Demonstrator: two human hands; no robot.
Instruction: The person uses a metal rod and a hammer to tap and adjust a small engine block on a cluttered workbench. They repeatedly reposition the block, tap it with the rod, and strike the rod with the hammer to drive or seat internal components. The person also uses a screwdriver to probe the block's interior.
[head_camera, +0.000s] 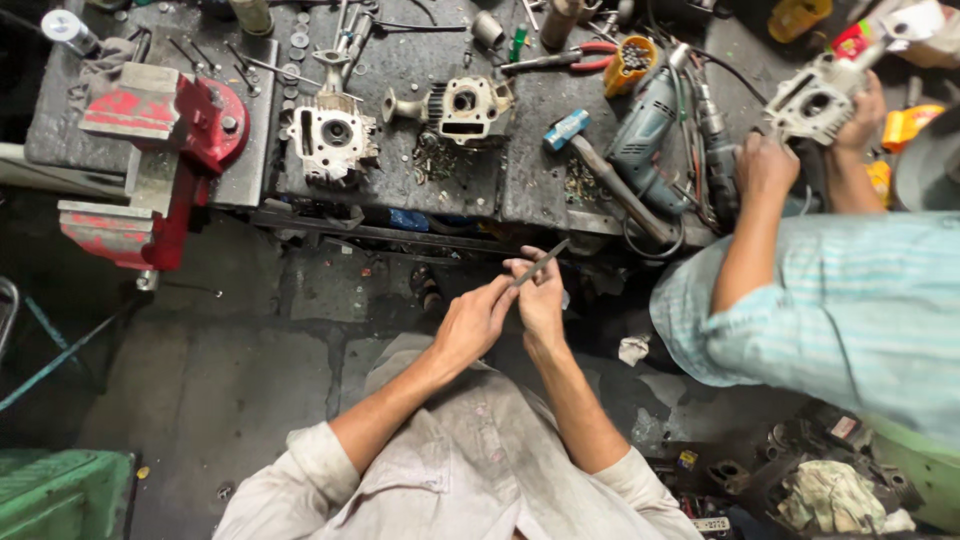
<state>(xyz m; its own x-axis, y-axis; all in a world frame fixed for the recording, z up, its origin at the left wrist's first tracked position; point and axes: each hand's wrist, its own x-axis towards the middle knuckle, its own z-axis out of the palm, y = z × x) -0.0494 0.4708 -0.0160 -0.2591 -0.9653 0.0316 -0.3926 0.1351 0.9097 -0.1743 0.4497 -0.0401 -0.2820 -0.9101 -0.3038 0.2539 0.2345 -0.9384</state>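
Note:
Both my hands are raised in front of my chest, below the edge of a dirty workbench (520, 190). My right hand (540, 300) grips a slim grey metal rod (545, 263) that points up and to the right. My left hand (478, 322) pinches the rod's lower end with its fingertips. On the bench above stand two grey engine castings (335, 135) (465, 105).
A red bench vise (165, 150) sits at the left of the bench. A blue-headed hammer (570, 130), an electric drill (645, 130) and red-handled pliers (575, 58) lie further right. A co-worker in a striped shirt (840, 310) holds another engine casting (815, 100). A green box (60, 495) stands at bottom left.

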